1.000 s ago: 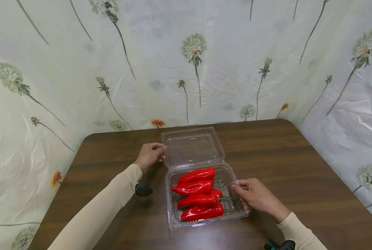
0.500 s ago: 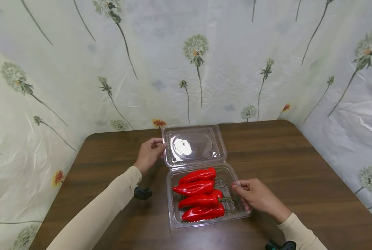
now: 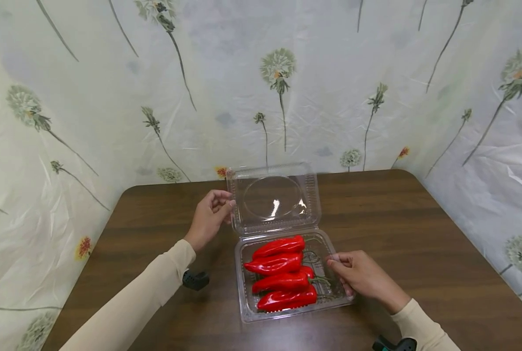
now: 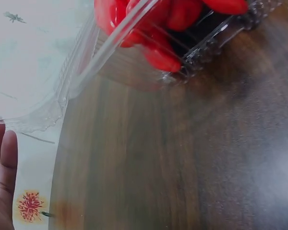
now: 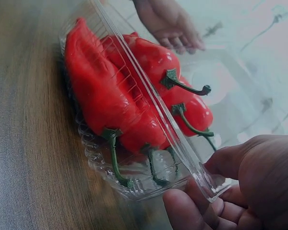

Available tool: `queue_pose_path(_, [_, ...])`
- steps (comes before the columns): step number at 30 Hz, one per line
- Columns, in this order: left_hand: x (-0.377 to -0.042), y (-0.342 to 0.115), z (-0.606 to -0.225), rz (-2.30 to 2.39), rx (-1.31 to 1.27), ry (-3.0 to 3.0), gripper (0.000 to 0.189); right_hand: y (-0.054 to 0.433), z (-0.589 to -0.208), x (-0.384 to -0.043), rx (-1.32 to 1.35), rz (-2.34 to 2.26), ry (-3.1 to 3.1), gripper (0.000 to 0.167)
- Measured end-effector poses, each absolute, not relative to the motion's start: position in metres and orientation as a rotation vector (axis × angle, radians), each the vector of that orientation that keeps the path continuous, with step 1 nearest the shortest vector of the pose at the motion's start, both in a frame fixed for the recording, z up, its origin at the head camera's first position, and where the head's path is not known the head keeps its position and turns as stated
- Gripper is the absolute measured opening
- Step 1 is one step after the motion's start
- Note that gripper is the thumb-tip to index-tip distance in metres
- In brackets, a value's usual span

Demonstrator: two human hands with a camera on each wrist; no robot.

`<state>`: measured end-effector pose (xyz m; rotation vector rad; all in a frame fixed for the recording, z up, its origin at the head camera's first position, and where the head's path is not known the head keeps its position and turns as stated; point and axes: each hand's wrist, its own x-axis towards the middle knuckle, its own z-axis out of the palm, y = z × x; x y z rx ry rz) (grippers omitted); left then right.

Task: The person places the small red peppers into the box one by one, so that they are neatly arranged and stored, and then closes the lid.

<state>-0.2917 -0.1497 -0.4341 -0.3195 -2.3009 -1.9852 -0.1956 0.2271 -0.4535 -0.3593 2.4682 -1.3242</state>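
Note:
A clear plastic clamshell container [image 3: 287, 316] lies on the table with several red peppers [image 3: 282, 282] side by side in its base, green stems toward the right. Its hinged lid [image 3: 274, 195] is tilted up at the far side, leaning back. My left hand [image 3: 210, 214] pinches the lid's left edge between thumb and fingers; in the left wrist view only some fingers [image 4: 5, 167] show, under the lid's edge. At the base's right rim, my right hand [image 3: 359, 275] grips the plastic, thumb on top and fingers underneath, as the right wrist view shows up close.
The brown wooden table [image 3: 418, 273] has rounded far corners. Behind it and on both sides hangs a pale curtain [image 3: 331, 97] printed with dandelions. A dark wrist device [image 3: 195, 280] sits at my left wrist, another [image 3: 394, 343] at my right.
My left hand has raised the lid from lying nearly flat to a steeper tilt, so it overlaps the curtain in the head view. The right hand keeps its grip on the base; the peppers stay put.

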Motion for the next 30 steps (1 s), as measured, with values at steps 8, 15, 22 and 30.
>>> queue_pose_path(8, [-0.274,-0.153,-0.43,-1.886,-0.443,-2.313,0.023,0.227,-0.454,-0.196,-0.361,-1.323,2.468,0.029])
queue_pose_path(15, [-0.262,-0.156,-0.429,-1.837,-0.493,-2.318,0.02,0.225,-0.453,-0.196,-0.353,-1.32,2.471,0.027])
queue_pose_path(22, [-0.246,-0.155,-0.42,-1.765,-0.504,-2.377,0.018,0.225,-0.452,-0.196,-0.344,-1.333,2.454,0.028])
queue_pose_path(30, [-0.223,-0.153,-0.4,-1.556,-0.604,-2.41,0.014,0.225,-0.453,-0.196,-0.342,-1.34,2.45,0.029])
